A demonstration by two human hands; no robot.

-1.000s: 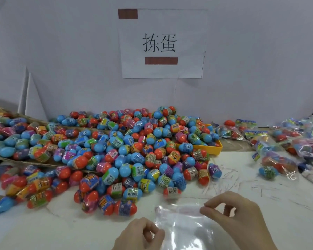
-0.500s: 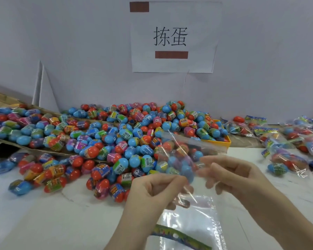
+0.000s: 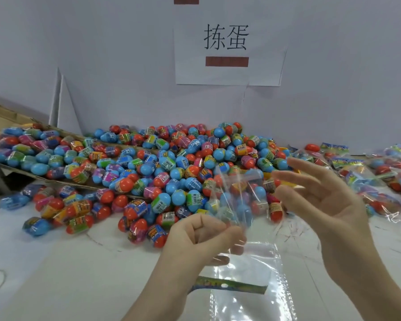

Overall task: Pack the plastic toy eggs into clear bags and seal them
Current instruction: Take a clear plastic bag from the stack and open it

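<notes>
Against the back wall you're looking at one huge heap of toy eggs (image 3: 171,172), way too many to count, spilling over the white table (image 3: 56,274). Off to the right, a cluster of filled bags (image 3: 380,177) is lying, number unclear. One flat stack of empty bags (image 3: 252,297) is sitting under your hands. Your left hand (image 3: 202,237) is pinching one clear bag (image 3: 236,200), holding it up above the table. Your right hand (image 3: 329,198) is hovering beside it, fingers spread wide, gripping nothing.

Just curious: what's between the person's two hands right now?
In the head view, a clear bag, pinched by the left hand, hangs between it and the open right hand.
</notes>
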